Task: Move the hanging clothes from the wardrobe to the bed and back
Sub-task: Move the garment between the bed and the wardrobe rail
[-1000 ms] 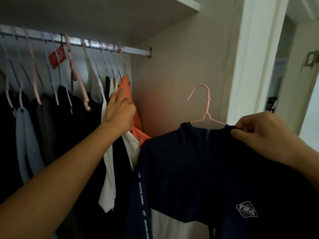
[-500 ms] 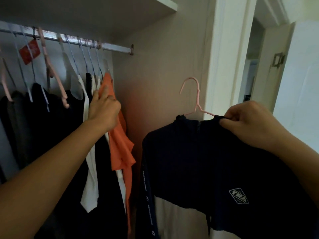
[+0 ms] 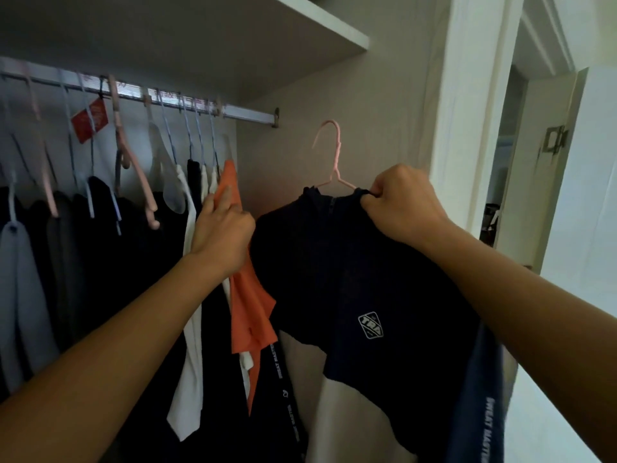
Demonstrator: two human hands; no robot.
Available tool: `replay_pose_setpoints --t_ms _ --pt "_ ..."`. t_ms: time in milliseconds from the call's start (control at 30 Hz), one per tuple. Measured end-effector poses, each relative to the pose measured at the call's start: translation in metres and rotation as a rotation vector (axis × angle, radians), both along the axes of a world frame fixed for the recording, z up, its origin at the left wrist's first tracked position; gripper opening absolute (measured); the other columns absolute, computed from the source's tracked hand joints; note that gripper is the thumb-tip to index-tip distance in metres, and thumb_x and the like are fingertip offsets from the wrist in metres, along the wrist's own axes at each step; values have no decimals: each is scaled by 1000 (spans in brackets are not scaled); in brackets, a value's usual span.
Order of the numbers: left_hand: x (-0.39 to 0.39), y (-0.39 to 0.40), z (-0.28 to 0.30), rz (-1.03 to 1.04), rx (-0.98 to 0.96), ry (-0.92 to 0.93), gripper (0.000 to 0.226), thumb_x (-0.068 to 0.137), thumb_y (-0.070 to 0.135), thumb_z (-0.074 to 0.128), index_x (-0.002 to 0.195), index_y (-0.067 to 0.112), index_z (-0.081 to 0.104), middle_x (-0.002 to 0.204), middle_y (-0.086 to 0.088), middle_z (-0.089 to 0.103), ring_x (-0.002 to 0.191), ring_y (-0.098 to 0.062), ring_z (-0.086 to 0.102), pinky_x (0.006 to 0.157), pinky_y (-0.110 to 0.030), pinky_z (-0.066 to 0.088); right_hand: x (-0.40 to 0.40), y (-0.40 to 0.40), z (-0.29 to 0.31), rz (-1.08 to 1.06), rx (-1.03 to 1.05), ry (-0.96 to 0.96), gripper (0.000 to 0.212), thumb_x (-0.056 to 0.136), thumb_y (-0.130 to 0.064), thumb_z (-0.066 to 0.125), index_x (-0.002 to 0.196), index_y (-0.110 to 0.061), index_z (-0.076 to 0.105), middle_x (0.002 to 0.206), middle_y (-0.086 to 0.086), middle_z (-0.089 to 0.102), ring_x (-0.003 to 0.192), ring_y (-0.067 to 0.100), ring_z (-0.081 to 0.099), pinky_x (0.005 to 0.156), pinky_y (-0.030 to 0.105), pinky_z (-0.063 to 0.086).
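Observation:
My right hand (image 3: 402, 205) pinches the shoulder of a navy and white jacket (image 3: 350, 289) on a pink wire hanger (image 3: 334, 155). The hanger's hook hangs free in the air, below and to the right of the wardrobe rail (image 3: 247, 113). My left hand (image 3: 222, 232) presses against an orange garment (image 3: 248, 309) at the right end of the row of hanging clothes, fingers extended upward along it. The orange garment and white ones beside it hang from the rail.
Several dark, grey and white clothes (image 3: 100, 262) hang on pink and pale hangers along the rail. A white shelf (image 3: 320, 31) runs above it. The wardrobe's side wall (image 3: 350, 105) and a white door frame (image 3: 474, 111) stand at the right, with a doorway beyond.
The jacket on its hanger has moved left, closer to the rail's right end. My left hand stays on the orange garment at the end of the row.

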State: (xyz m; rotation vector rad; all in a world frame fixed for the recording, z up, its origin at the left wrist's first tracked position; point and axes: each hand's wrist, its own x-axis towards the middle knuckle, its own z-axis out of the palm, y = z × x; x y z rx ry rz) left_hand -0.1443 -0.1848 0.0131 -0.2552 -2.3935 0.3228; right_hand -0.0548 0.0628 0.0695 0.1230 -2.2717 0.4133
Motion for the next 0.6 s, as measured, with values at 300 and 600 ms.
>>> replay_pose_setpoints --t_ms 300,600 --pt "-1 -4 4 -50 -6 69 21 81 6 62 101 11 66 125 -10 62 151 -29 3 111 -40 24 -76 -46 39 75 -31 3 38 82 -1 55 54 -9 31 53 5 35 48 19 35 44 25 27" --pt "0 11 30 -23 18 146 31 76 12 66 107 9 61 136 -16 51 129 -32 40 89 -38 44 -148 -79 84 143 -9 16 38 86 -6 61 61 -13 34 63 4 40 54 17 39 44 25 24"
